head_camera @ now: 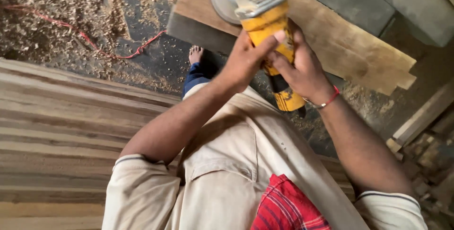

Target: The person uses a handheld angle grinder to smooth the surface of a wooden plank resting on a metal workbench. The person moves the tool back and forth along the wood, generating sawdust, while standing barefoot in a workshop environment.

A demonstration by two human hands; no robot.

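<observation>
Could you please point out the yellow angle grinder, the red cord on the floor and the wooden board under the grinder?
yellow angle grinder (270, 25), head view, on its yellow body.
red cord (85, 36), head view, mid-length among the sawdust.
wooden board (350, 45), head view, on its bare face.

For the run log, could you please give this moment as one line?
left hand: grips yellow angle grinder | right hand: grips grinder body | disc over wooden plank | sawdust on floor

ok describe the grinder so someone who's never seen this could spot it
Start at the wooden plank lying slantwise across the top. Over its left end, both hands, left hand and right hand, grip the grinder. It is the only yellow thing, with a grey round guard.
</observation>
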